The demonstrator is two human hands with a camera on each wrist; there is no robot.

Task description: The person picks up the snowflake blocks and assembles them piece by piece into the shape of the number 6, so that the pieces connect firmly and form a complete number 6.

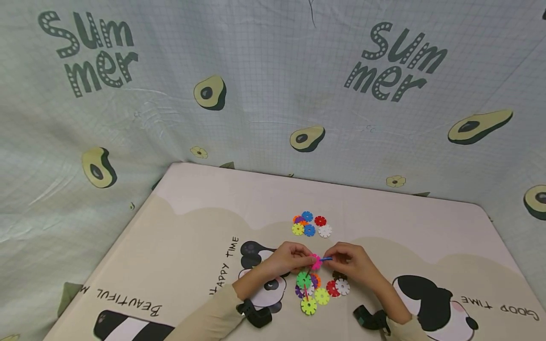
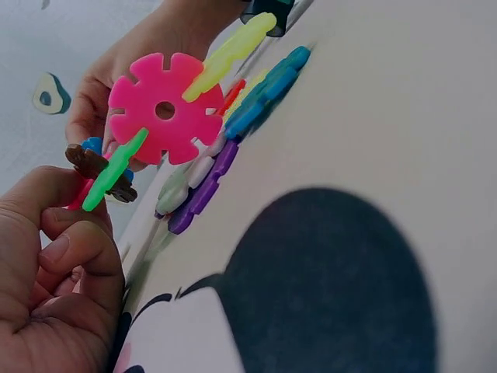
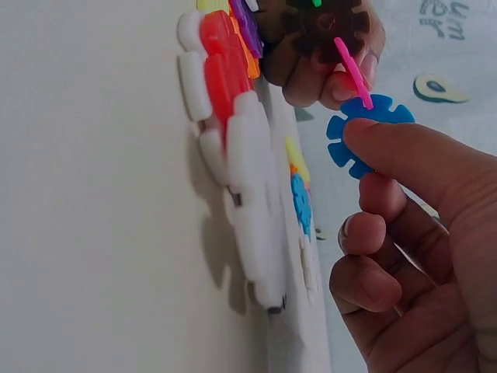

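Note:
A chain of interlocked notched plastic discs, shaped like snowflake pieces, hangs between the hands. My left hand [image 1: 290, 259] pinches its upper part near a pink disc [image 1: 315, 262]. Between thumb and fingers, my right hand [image 3: 443, 202] grips a blue disc [image 3: 371, 132], whose slots meet the edge of the pink one. Further along the chain come a brown disc [image 3: 326, 27], a green disc [image 1: 304, 279], another pink disc [image 2: 165, 109] and a yellow disc [image 1: 309, 305] at the lower end. Part of the brown disc lies behind the green one in the left wrist view.
Loose discs lie under the chain, among them a yellow one [image 1: 322, 296], a red one [image 1: 332, 289] and a white one [image 1: 342, 286]. Farther back sits another group with a red disc [image 1: 320, 221] and blue discs [image 1: 309, 230]. A printed cloth [image 1: 192, 227] covers the table.

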